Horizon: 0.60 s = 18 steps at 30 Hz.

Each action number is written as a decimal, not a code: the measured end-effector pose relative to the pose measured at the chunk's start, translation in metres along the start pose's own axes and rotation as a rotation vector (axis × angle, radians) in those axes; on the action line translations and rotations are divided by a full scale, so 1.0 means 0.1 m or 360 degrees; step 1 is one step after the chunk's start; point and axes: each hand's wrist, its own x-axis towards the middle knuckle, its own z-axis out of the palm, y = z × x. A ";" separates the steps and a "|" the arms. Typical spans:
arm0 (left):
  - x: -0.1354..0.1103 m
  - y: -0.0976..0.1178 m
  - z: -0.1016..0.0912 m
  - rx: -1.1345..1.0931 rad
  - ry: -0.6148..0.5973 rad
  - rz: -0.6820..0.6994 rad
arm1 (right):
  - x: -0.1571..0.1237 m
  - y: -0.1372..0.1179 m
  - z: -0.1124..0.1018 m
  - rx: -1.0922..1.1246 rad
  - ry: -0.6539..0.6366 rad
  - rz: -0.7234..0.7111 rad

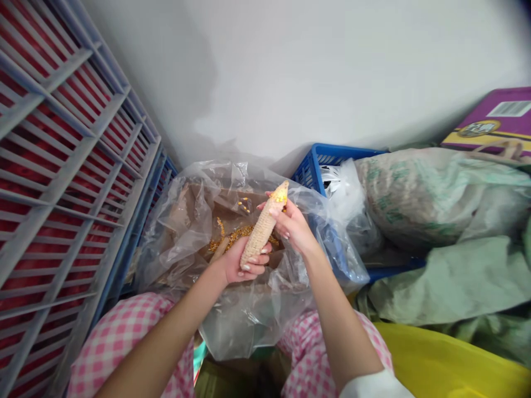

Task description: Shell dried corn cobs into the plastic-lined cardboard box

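I hold a nearly bare corn cob over a cardboard box lined with clear plastic. My left hand is wrapped round the cob's lower end. My right hand grips the upper end, thumb against the last yellow kernels at the tip. Loose kernels lie scattered in the box below the cob.
Stacked blue and grey crates rise at my left. A blue basket with filled sacks stands at the right, a purple box behind them. A yellow tub is at the lower right. My knees wear pink checked trousers.
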 end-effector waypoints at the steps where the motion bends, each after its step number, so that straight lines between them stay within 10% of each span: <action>1: -0.02 0.00 0.00 -0.0022 -0.0026 0.0002 | 0.00 -0.01 0.00 0.0065 -0.0020 0.0002; 6: -0.01 -0.02 0.04 -0.0043 -0.0024 0.0024 | 0.04 0.00 -0.01 0.0233 0.0054 0.0050; 13: 0.22 -0.03 0.08 0.0652 0.1282 0.1039 | 0.11 0.13 -0.04 0.0068 0.0478 -0.0071; 18: 0.23 -0.06 0.06 0.0485 0.0942 0.0567 | 0.07 0.06 -0.05 -0.0162 0.0373 -0.0110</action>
